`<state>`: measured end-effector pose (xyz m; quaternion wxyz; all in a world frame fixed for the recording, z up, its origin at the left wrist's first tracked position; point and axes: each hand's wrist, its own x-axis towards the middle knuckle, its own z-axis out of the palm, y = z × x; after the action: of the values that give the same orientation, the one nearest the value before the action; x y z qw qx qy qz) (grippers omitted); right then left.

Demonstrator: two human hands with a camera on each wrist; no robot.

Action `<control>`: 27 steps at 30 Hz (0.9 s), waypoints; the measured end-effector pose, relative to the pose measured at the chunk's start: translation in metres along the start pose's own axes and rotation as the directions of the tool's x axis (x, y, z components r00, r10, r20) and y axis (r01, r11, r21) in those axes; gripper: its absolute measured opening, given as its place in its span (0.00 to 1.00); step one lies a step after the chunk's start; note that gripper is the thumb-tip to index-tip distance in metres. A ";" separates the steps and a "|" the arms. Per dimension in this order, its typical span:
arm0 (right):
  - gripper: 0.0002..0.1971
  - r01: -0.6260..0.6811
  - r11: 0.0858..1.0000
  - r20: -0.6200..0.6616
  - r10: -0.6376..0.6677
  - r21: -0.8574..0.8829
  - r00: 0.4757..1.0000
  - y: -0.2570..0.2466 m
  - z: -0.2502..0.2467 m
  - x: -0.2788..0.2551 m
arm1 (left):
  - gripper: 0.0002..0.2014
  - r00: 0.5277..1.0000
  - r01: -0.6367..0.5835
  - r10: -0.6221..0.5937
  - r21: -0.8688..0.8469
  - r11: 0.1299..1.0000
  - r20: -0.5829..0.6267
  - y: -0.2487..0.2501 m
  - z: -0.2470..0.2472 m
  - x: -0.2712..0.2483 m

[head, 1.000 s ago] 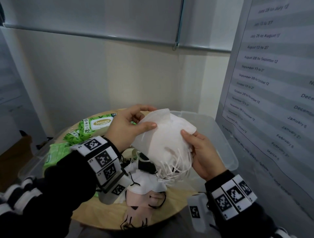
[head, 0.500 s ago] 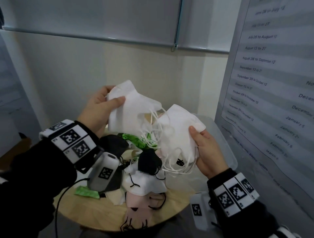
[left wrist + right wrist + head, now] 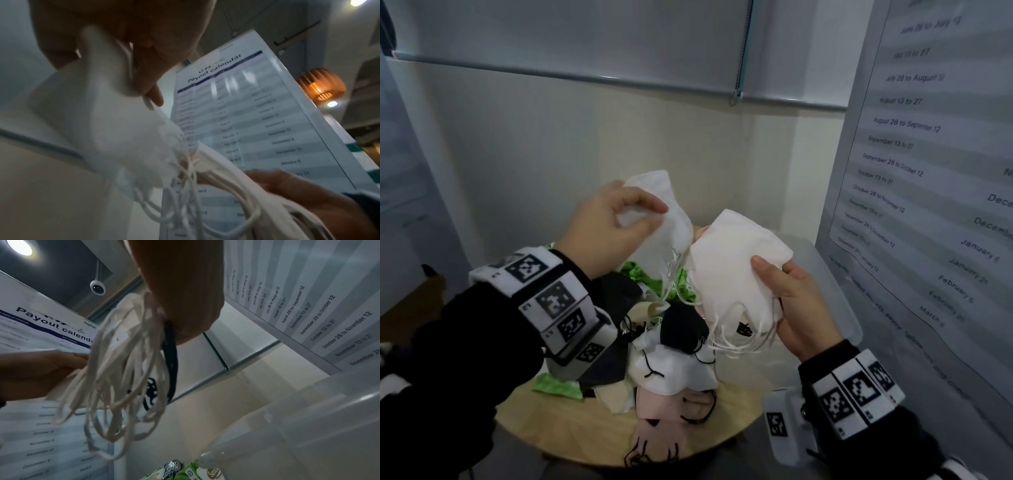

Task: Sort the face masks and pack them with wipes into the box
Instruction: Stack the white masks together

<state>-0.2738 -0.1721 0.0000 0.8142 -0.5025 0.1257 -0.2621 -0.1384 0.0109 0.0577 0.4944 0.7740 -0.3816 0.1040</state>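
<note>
My left hand (image 3: 650, 216) pinches one white face mask (image 3: 671, 219) by its top edge, lifted above the table. My right hand (image 3: 774, 284) grips a stack of white masks (image 3: 732, 260), thumb on the front. White ear loops (image 3: 678, 284) hang tangled between the two bundles. In the left wrist view the pinched mask (image 3: 102, 121) fills the middle, its loops (image 3: 195, 186) running to the right hand (image 3: 287, 186). The right wrist view shows the stack's hanging loops (image 3: 123, 369). Green wipes packs (image 3: 633, 270) lie behind the mask pile. The clear plastic box (image 3: 828, 274) stands at the right.
A round wooden table (image 3: 722, 435) holds a loose pile: a black mask (image 3: 681, 329), a white mask (image 3: 671, 370), a pink mask (image 3: 664, 411) and another green wipes pack (image 3: 558, 387). A printed calendar board (image 3: 928, 171) stands close on the right. A wall is behind.
A second ago both hands held one white stack together. The left hand has since pulled one white mask up and off to the left, with the ear loops stretched between.
</note>
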 end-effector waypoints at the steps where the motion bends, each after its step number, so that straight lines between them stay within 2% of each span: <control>1: 0.22 -0.006 1.000 0.009 0.006 -0.001 1.000 0.001 0.002 0.000 | 0.11 0.998 -0.041 0.040 0.021 0.999 0.047 0.003 0.003 -0.003; 6: 0.20 -0.058 0.998 0.102 0.061 -0.026 0.993 0.004 0.011 -0.005 | 0.28 0.967 -0.218 0.198 0.111 0.970 0.163 0.015 0.025 -0.016; 9: 0.18 -0.070 0.996 0.152 0.079 -0.062 0.985 0.006 0.015 -0.007 | 0.35 0.968 -0.193 0.153 0.204 0.960 0.198 0.010 0.033 -0.017; 11: 0.19 -0.079 0.994 0.160 0.090 -0.075 0.983 0.005 0.016 -0.007 | 0.37 0.976 -0.142 0.106 0.190 0.971 0.188 0.007 0.033 -0.016; 12: 0.20 -0.086 0.993 0.165 0.099 -0.084 0.981 0.004 0.017 -0.007 | 0.36 0.979 -0.126 0.095 0.166 0.978 0.183 0.006 0.033 -0.015; 15: 0.18 -0.106 0.993 0.198 0.114 -0.051 0.974 0.001 0.017 -0.007 | 0.25 0.979 -0.110 0.085 0.129 0.986 0.187 0.006 0.032 -0.014; 17: 0.17 -0.116 0.993 0.170 0.115 -0.005 0.979 0.000 0.017 -0.006 | 0.21 0.981 -0.110 0.090 0.111 0.988 0.169 0.006 0.032 -0.013; 20: 0.17 -0.126 0.992 0.130 0.121 0.028 0.984 0.001 0.016 -0.005 | 0.24 0.985 -0.096 0.082 0.081 0.992 0.154 0.004 0.032 -0.015; 22: 0.12 -0.132 0.991 0.156 0.126 0.032 0.980 0.000 0.015 -0.006 | 0.29 0.986 -0.088 0.077 0.069 0.994 0.149 0.002 0.033 -0.015; 25: 0.20 -0.107 0.994 0.232 0.102 0.012 0.967 0.000 0.014 -0.007 | 0.32 0.989 -0.091 0.083 0.061 0.994 0.123 0.002 0.035 -0.016; 27: 0.21 -0.107 0.994 0.268 0.100 0.013 0.958 -0.001 0.014 -0.007 | 0.32 0.990 -0.098 0.091 0.059 0.993 0.109 0.003 0.035 -0.016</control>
<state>-0.2741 -0.1583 0.0072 0.8430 -0.5150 0.0375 -0.1507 -0.1595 -0.0119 0.0339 0.4430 0.7749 -0.4400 0.0981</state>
